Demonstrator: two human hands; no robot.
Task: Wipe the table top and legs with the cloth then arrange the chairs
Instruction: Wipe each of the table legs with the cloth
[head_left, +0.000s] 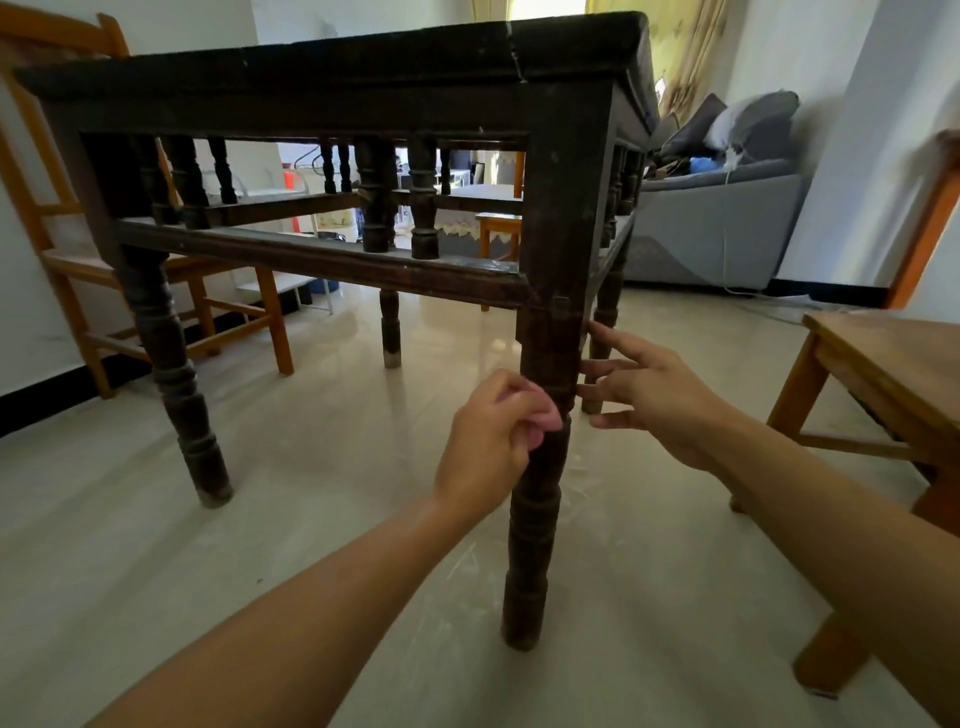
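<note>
Head view: left hand (485, 447) squeezes the pink cloth (540, 415) on the near table leg (540, 499); right hand (652, 395) is spread wide, holding nothing. The cloth could slip on the bumpy leg.

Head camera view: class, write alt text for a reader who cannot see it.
A person's left hand presses a pink cloth against the near leg of a dark wooden table, while the right hand hovers open beside the leg. Orange wooden chairs stand at both sides.

You face pale glossy floor tiles (322, 467), white walls (852, 156) with dark skirting. Grey sofa (717, 223) at right rear, cushions (748, 122) piled on it. Yellow curtain (691, 47) behind; daylight enters from the top centre.
</note>
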